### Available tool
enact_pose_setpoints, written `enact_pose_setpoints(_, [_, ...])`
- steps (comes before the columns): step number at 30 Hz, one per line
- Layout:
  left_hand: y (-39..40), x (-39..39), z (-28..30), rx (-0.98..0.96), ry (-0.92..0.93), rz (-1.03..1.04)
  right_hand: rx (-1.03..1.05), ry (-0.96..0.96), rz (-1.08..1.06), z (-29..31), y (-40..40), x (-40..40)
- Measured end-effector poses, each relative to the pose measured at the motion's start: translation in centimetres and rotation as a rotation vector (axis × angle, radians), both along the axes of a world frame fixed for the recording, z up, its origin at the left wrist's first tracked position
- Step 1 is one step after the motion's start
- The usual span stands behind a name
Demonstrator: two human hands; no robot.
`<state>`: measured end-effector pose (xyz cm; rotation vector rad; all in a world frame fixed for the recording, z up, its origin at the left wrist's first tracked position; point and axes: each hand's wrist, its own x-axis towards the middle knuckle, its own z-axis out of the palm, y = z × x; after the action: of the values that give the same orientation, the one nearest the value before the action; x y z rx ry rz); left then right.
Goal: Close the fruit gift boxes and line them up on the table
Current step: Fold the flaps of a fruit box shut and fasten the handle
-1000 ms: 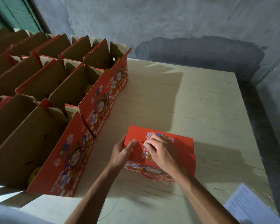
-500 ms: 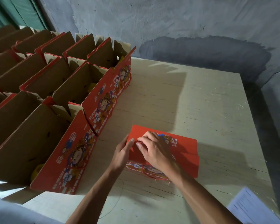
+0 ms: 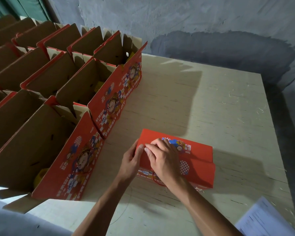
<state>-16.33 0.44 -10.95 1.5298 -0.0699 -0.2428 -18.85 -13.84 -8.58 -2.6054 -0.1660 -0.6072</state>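
Observation:
A red fruit gift box (image 3: 197,160) with its lid flaps folded down stands on the pale wooden table (image 3: 203,103), near the front centre. My left hand (image 3: 132,161) grips the box's left end, thumb on top at the corner. My right hand (image 3: 162,158) lies on top of the lid with its fingers bent, fingertips pressing down near the left edge beside my left thumb. Under my right wrist a red cord handle shows on the front face. The lid's two flaps meet along a seam at the right.
Several open red gift boxes (image 3: 99,116) with brown cardboard insides stand in rows across the left half of the table; yellow fruit (image 3: 39,176) shows in some. A white printed sheet (image 3: 264,220) lies at the front right corner. A grey wall runs behind and to the right.
My right hand slid left along the lid until its fingertips met my left thumb, and the lid now lies flatter. The camera view shifted slightly.

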Motion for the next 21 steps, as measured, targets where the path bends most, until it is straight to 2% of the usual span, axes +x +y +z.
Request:
enact_pose_setpoints(4, [0.0,0.1,-0.3,0.004,-0.011,0.001,-0.028,0.054,0.023,0.1,-0.1,0.6])
enact_pose_setpoints(8, [-0.1,0.1,-0.1,-0.025,-0.006,0.036,-0.111,0.011,0.032,0.0,0.2,0.1])
enact_pose_setpoints(13, [-0.5,-0.3,0.4,-0.017,0.004,0.112,-0.037,0.02,0.029,0.4,-0.3,0.2])
enact_pose_setpoints(21, [-0.5,-0.4,1.1,-0.056,0.085,0.025,-0.005,0.045,-0.218,-0.3,-4.5,-2.6])
